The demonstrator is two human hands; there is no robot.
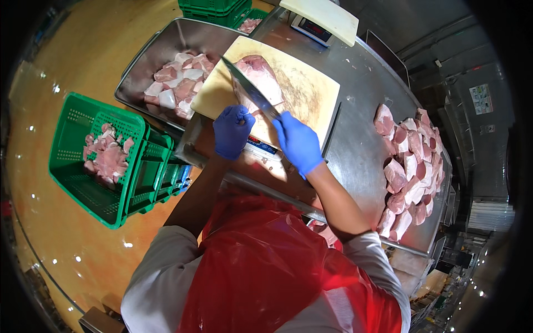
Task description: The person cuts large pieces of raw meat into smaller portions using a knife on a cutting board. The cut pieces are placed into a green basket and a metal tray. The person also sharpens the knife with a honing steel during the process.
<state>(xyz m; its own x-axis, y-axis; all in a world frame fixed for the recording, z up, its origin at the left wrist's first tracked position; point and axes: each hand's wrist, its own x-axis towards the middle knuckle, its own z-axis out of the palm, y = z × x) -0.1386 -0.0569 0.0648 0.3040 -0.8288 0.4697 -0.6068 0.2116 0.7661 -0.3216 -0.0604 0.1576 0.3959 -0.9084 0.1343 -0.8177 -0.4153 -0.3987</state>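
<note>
My right hand, in a blue glove, is closed around the handle of a large knife. Its long blade slants up and left across a piece of raw meat, pink with a pale fatty side. The meat lies on a worn cream cutting board, and the blade hides part of it. At the board's near edge my left hand, gloved in blue too, is curled shut beside the meat. What its fingers hold, if anything, is too small to make out. A scale shows below the board's near edge.
Left of the board, a metal tub holds cut meat chunks. A green crate with trimmings stands lower left. Many meat pieces are heaped on the steel table at right. Another scale with a white board on top is at the back.
</note>
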